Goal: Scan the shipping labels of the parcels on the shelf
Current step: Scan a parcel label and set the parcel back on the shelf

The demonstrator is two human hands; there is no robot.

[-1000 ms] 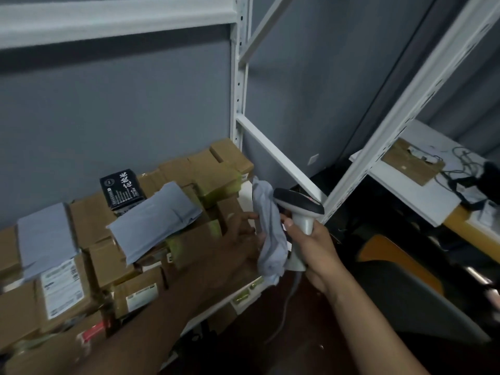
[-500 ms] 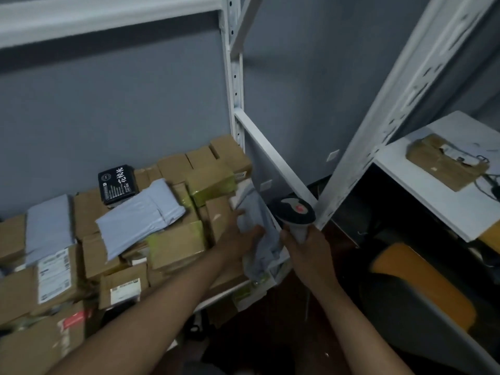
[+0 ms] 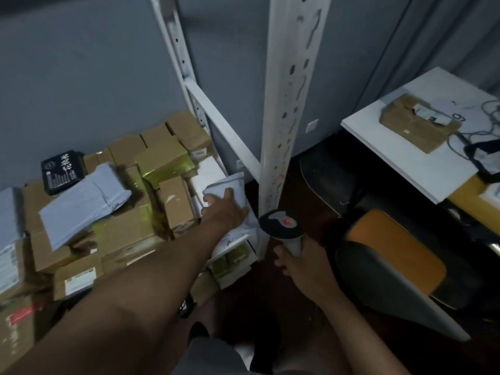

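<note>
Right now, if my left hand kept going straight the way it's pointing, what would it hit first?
The left hand already rests on the grey mailer. Pushed straight on, it would likely run into the shelf brace and then the wall behind it, though depth is hard to judge.

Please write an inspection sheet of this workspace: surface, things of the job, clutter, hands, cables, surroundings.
Surface: white shelf, crowded on the left side.
Job's things: scanner; grey mailer at the shelf's right end; brown boxes; a second mailer on top of them.
Clutter: black box at the back.
Hands: left hand rests on the grey mailer; right hand grips the scanner.
Cables: tangle on the white table.
Surroundings: orange chair, grey wall.
</note>
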